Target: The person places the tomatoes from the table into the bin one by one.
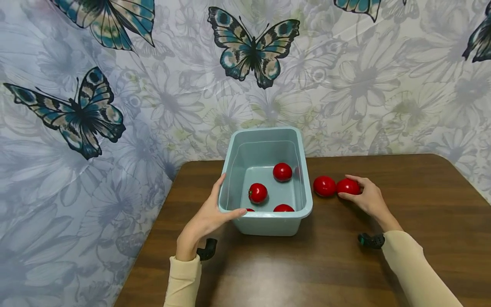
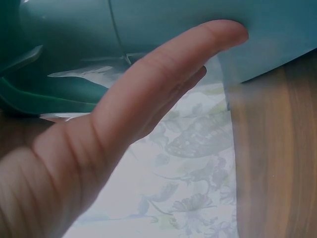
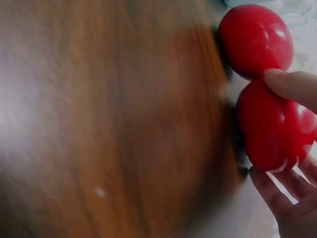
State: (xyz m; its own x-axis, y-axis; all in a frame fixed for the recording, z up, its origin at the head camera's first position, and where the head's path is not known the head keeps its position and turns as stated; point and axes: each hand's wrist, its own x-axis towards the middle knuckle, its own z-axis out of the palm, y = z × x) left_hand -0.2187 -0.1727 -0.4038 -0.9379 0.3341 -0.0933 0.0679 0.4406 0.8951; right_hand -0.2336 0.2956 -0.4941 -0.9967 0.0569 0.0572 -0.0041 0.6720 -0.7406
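A pale blue-green plastic bin (image 1: 267,224) holds several glossy red tomatoes, among them one with a green stem spot (image 1: 258,193) and another farther back (image 1: 282,172). The front wall partly hides others. At the bin's front left corner my left hand (image 1: 209,217) rests with straight fingers along the left side, the thumb over the front rim. My right hand (image 1: 369,199) pinches a lobed tomato (image 1: 347,186) on the table between thumb and fingers. Right beside it, nearer the bin, sits another tomato (image 1: 324,186). The right wrist view shows the pinched tomato (image 3: 265,129) against its neighbour (image 3: 256,42).
The brown wooden table (image 1: 345,264) reaches back to a wall (image 1: 184,85) papered with flowers and butterflies. The bin stands near the table's back edge, close to that wall. A black wrist device (image 1: 371,241) sits at my right sleeve, and a similar one (image 1: 207,249) at the left.
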